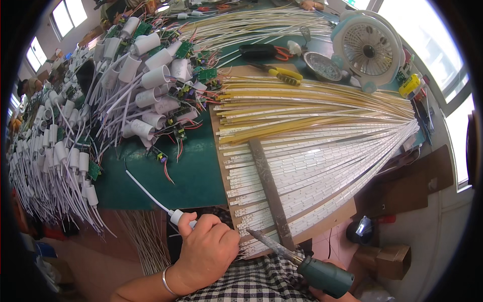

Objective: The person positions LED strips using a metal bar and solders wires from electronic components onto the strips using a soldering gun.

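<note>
My left hand (209,249), with a silver bangle at the wrist, is closed on a white plastic cap (176,217). A white cable runs from that cap up and to the left. My right hand (322,296) grips a soldering iron (326,277) with a dark green handle and is mostly hidden behind it. The iron's tip points left, close to the near ends of the white LED strips (322,158), beside my left fingers; contact cannot be made out. A dark flat bar (270,194) lies across the strips.
Many white caps with cables and green circuit boards (156,75) are heaped at the left. Yellow-handled cutters (286,75), a metal dish (323,67) and a fan (369,50) stand beyond the strips. Cardboard boxes (392,261) sit on the floor at right.
</note>
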Motion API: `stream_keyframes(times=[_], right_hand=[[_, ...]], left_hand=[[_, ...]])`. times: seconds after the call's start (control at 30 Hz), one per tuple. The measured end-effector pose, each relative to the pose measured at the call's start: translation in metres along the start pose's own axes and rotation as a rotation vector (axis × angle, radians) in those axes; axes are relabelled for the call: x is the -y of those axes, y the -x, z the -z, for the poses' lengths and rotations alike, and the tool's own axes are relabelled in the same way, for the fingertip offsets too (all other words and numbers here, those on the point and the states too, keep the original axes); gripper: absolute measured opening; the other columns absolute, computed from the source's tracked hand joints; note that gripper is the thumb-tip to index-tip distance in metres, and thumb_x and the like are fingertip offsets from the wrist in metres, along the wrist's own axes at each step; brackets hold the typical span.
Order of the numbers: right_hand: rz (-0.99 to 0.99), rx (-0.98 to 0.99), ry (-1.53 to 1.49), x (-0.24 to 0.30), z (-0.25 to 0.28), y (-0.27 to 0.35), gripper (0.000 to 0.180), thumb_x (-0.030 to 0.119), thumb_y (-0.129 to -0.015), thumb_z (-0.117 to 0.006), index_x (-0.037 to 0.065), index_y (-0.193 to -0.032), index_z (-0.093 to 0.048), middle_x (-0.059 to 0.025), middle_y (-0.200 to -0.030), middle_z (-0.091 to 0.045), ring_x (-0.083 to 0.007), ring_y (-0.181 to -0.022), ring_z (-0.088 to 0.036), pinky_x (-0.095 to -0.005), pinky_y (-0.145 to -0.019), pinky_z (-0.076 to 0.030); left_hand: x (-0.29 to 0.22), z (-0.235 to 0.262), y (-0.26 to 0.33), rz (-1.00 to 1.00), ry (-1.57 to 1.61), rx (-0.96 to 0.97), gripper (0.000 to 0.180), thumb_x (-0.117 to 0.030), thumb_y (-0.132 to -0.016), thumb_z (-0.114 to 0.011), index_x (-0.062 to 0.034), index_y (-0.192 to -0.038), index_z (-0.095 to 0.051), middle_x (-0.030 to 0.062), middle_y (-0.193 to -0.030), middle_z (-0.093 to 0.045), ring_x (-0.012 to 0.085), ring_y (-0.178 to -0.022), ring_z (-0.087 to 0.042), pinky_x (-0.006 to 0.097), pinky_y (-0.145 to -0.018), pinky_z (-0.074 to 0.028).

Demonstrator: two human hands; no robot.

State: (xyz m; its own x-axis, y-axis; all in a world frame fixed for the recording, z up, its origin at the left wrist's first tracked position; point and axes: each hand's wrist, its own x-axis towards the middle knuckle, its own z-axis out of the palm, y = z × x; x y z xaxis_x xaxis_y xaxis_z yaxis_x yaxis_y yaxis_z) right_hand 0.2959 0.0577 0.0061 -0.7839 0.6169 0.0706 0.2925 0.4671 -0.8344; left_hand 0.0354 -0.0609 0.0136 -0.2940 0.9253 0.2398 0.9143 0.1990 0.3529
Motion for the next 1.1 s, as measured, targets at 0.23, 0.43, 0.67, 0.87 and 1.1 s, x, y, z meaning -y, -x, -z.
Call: stream_keyframes(times=[0.23,0.43,0.67,0.87,1.1], right_hand=[[-0.347,-0.039,-0.632,-0.043,0.035,0.012,0.069,0.042,-0.079,-0.070,-0.003,-0.124,-0.043,-0.0125,-0.092,-0.063,-0.0174,-0.058,-0.060,-0.0273,-0.047,-0.047],[-0.027,-0.528,-0.434,-0.006,0.104,-0.152,0.029,0.008,-0.086,-0.060,-0.003,-0.112,-0.055,-0.0093,-0.097,-0.063,-0.0102,-0.061,-0.058,-0.0236,-0.052,-0.047],[-0.134,-0.517,-0.477,-0.036,0.128,-0.325,0.032,0.022,-0.085,-0.062,0.001,-0.106,-0.051,-0.0061,-0.083,-0.054,-0.0155,-0.053,-0.057,-0.0294,-0.049,-0.045],[-0.210,-0.468,-0.463,-0.064,0.116,-0.363,0.031,0.023,-0.086,-0.061,0.001,-0.103,-0.048,-0.0070,-0.081,-0.052,-0.0162,-0.053,-0.056,-0.0319,-0.048,-0.048],[-0.324,-0.479,-0.514,-0.048,0.114,-0.354,0.030,0.024,-0.087,-0.060,0.000,-0.098,-0.046,-0.0084,-0.078,-0.049,-0.0179,-0.055,-0.056,-0.0337,-0.047,-0.050]], left_hand=[[-0.006,0.004,-0.006,-0.007,0.026,-0.019,0.010,-0.012,-0.065,-0.070,-0.0117,-0.067,-0.061,-0.0018,-0.069,-0.056,0.0189,-0.081,-0.052,0.049,-0.086,-0.025],[0.000,0.007,0.002,-0.043,0.010,0.004,0.008,-0.013,-0.080,-0.066,-0.0082,-0.078,-0.061,0.0058,-0.080,-0.057,0.0230,-0.090,-0.051,0.043,-0.088,-0.025],[-0.004,0.007,-0.007,-0.098,-0.009,-0.061,0.011,-0.012,-0.078,-0.066,-0.0087,-0.076,-0.055,0.0063,-0.080,-0.056,0.0239,-0.089,-0.051,0.047,-0.084,-0.026],[-0.002,0.007,-0.009,-0.087,0.015,-0.040,0.011,-0.013,-0.078,-0.065,-0.0086,-0.076,-0.055,0.0066,-0.080,-0.056,0.0242,-0.089,-0.051,0.048,-0.085,-0.027],[0.005,0.002,-0.006,-0.098,0.048,-0.035,0.011,-0.012,-0.078,-0.065,-0.0085,-0.077,-0.056,0.0072,-0.081,-0.056,0.0247,-0.090,-0.052,0.047,-0.085,-0.028]])
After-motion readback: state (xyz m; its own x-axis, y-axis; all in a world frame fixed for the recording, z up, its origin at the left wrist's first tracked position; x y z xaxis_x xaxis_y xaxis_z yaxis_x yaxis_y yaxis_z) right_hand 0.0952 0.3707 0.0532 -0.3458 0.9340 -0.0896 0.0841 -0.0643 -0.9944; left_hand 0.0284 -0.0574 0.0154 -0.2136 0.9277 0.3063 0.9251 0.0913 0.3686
